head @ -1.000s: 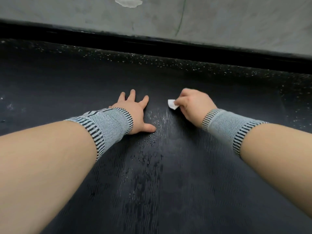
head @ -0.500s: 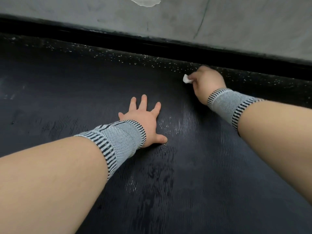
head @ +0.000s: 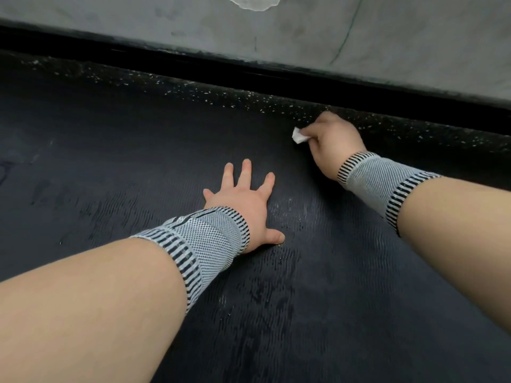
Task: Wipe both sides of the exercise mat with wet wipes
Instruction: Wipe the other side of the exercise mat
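Observation:
A dark textured exercise mat point(head: 318, 299) fills most of the head view, with wet streaks down its middle. My left hand point(head: 243, 205) lies flat on the mat with fingers spread, pressing it down. My right hand point(head: 333, 143) is farther away, near the mat's far edge, and grips a small crumpled white wet wipe point(head: 299, 136) that pokes out on its left side and touches the mat. Both wrists wear grey striped bands.
Beyond the mat runs a strip of black speckled floor point(head: 276, 103), then a black baseboard point(head: 249, 70) and a grey wall point(head: 304, 29) with a chipped white patch. The mat stretches off to both sides.
My right hand carried the wipe away from me toward the mat's far edge and now stays there. My left hand stays planted on the mat. The view has shifted slightly.

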